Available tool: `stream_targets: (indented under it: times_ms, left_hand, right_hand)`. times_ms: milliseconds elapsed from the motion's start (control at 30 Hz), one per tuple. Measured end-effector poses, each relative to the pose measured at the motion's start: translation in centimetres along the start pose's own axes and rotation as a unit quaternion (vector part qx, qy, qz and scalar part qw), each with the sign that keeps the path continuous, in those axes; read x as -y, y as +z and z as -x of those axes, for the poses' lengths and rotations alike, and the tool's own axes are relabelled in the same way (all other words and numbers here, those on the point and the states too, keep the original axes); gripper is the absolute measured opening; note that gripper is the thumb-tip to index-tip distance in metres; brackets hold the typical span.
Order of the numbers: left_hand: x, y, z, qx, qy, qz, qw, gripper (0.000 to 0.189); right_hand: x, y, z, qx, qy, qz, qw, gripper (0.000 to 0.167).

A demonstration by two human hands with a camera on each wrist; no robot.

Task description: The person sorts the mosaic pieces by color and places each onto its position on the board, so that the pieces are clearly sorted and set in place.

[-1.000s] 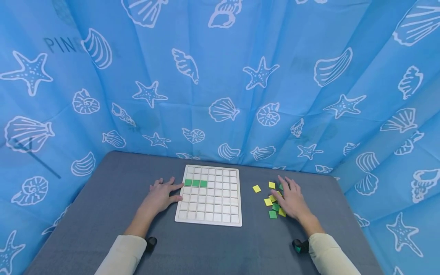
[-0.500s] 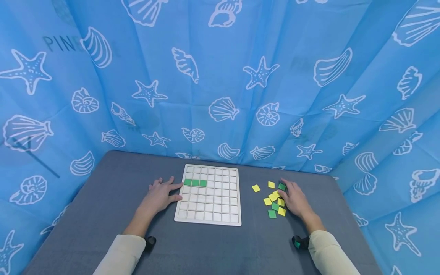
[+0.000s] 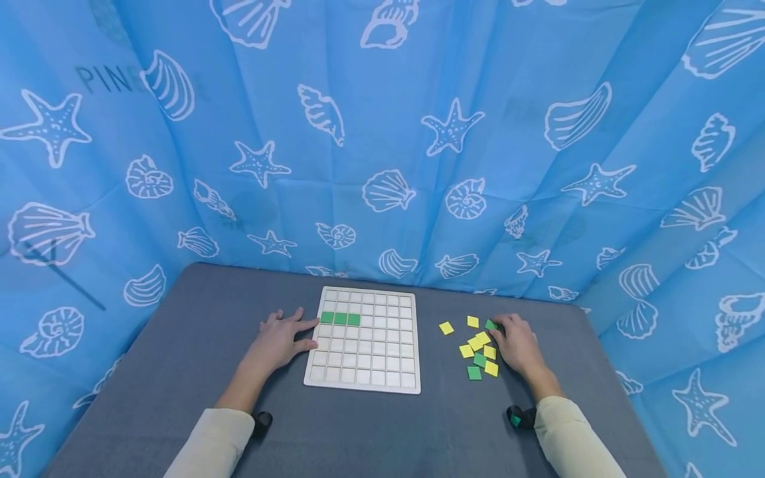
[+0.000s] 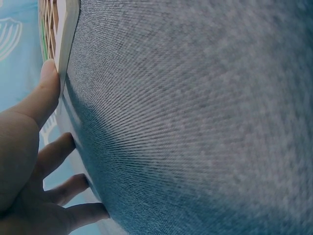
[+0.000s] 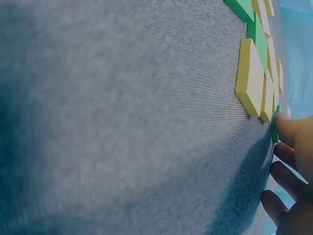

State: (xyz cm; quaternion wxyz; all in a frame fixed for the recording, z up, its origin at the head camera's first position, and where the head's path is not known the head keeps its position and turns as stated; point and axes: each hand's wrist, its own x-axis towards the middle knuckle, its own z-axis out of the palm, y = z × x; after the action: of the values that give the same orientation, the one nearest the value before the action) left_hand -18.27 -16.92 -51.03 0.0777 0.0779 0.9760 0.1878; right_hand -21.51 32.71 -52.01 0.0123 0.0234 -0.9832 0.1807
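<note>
The white grid board (image 3: pixel 378 362) lies flat with three green tiles (image 3: pixel 340 318) side by side in one row at its left. My left hand (image 3: pixel 276 342) rests beside it, thumb and index finger touching the board's left edge. In the left wrist view the thumb lies on the rim (image 4: pixel 62 46) and the other fingertips rest on the cloth. My right hand (image 3: pixel 518 342) pinches a green tile (image 3: pixel 491 324) at the far right of the loose pile. The right wrist view has the thumb against that green tile (image 5: pixel 276 125), partly hidden by the hand.
Several yellow tiles (image 3: pixel 466 351) and two more green tiles (image 3: pixel 475 373) lie loosely grouped right of the board, some overlapping. One yellow tile (image 3: pixel 446 328) sits apart, nearer the board. Behind the grey table (image 3: pixel 382 431) hangs a blue curtain (image 3: pixel 335 199) with shell prints.
My right hand has drawn back to the right from over the pile, uncovering tiles, and its fingers have closed at the green tile. The left hand and board stay put.
</note>
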Motion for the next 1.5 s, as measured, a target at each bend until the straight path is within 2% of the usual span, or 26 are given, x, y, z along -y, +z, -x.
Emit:
stream_targets:
  times_ms: [267,533,833,1267,1500]
  left_hand:
    - [-0.2,0.0,0.1,-0.001,-0.003,0.003,1.0,0.058]
    - [-0.2,0.0,0.1,0.001,-0.005,0.006,1.0,0.058]
    - [-0.3,0.0,-0.1,0.005,-0.007,0.002,1.0,0.058]
    - [-0.6,-0.4,0.3,0.004,-0.008,0.0,1.0,0.057]
    - [-0.5,-0.2,0.2,0.004,-0.011,0.001,0.9999,0.058]
  right_hand:
    - [0.1,-0.2,0.1,-0.005,0.011,-0.01,0.9999,0.029]
    - [0.5,-0.4,0.2,-0.014,0.024,-0.039,0.9988,0.013]
    - [1.6,-1.1,0.1,-0.022,-0.002,-0.054,0.9983,0.015]
    - [5.4,-1.2,0.1,-0.014,-0.022,-0.113,0.9933,0.013]
    - [7.3,-0.6,0.1,-0.022,-0.053,-0.133,0.9895,0.014]
